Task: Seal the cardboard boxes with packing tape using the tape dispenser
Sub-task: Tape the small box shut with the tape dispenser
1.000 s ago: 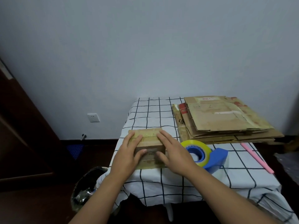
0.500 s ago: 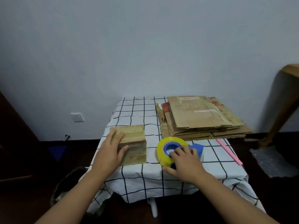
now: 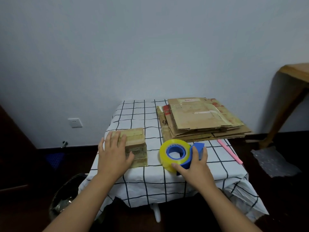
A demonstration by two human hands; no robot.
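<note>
A small closed cardboard box [image 3: 136,141] stands on the left of the checked tablecloth [image 3: 150,178]. My left hand [image 3: 113,154] lies flat over its left top and front, fingers spread, thumb against the front face. To the right sits a blue tape dispenser [image 3: 196,152] with a yellow tape roll [image 3: 167,155]. My right hand [image 3: 194,166] wraps around the dispenser's handle from the near side, thumb under the roll, fingers over the blue body.
A stack of flattened cardboard boxes [image 3: 200,121] fills the table's back right. A pink stick [image 3: 229,151] lies by the right edge. A black bin [image 3: 65,198] stands on the floor at the left, a wooden table [image 3: 292,91] at the right, a wall behind.
My right hand left the box, moved right and closed on the tape dispenser. My left hand stayed on the box. The view shifted to the right.
</note>
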